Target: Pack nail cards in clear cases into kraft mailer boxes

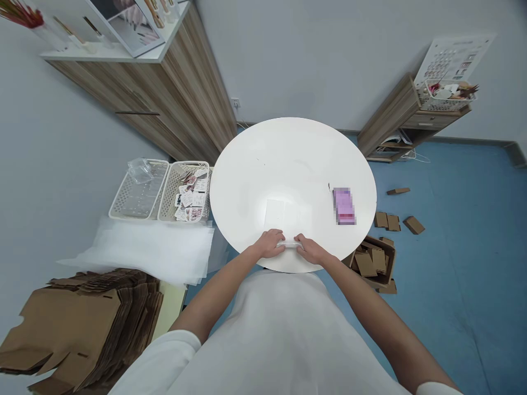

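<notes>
Near the front edge of the round white table point(296, 148), my left hand point(270, 243) and my right hand point(310, 250) are closed on the two ends of a narrow, whitish translucent roll point(290, 244). It looks like thin packing foam, but what lies inside it, if anything, is hidden. A flat, pale sheet point(275, 213) stretches away from the roll across the tabletop; its outline is faint against the white. To the right lies a purple rectangular item point(344, 206), blurred by pixels, with a small dark object point(329, 187) beside it.
At the left stand a basket of printed cards point(191, 195) and a basket with clear plastic bags point(140, 189). Closer are white foam sheets point(152, 247) and stacked flat cardboard boxes point(78, 329). Right of the table, a carton of small brown boxes point(373, 260) sits on the blue floor.
</notes>
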Motion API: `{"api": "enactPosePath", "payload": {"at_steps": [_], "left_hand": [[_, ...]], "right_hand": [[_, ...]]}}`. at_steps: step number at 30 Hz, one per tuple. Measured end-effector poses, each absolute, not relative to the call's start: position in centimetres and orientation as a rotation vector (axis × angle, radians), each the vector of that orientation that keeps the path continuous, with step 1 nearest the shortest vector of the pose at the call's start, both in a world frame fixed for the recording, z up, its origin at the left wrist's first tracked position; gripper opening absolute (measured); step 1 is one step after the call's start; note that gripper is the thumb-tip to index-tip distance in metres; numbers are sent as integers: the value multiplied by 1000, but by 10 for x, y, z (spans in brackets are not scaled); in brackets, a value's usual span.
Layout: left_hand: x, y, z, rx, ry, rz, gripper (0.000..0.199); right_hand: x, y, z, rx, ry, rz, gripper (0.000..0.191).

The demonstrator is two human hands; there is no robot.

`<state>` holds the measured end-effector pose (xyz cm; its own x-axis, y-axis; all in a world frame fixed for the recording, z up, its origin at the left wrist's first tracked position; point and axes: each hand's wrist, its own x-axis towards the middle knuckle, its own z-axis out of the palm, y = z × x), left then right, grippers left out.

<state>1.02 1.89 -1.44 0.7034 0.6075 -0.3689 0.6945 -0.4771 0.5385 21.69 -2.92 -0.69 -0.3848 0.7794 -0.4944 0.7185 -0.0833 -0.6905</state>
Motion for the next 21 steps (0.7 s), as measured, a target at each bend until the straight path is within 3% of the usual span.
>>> {"api": "enactPosePath", "payload": {"at_steps": [8, 21], "left_hand": [[15, 38, -27, 2008, 1131, -124, 28], [4, 66, -46, 1576, 1332, -28, 24]], "right_hand": [[214, -2, -16, -1859, -1948, 1244, 24], [215, 15, -43, -2021, -1788, 1319, 30]]}}
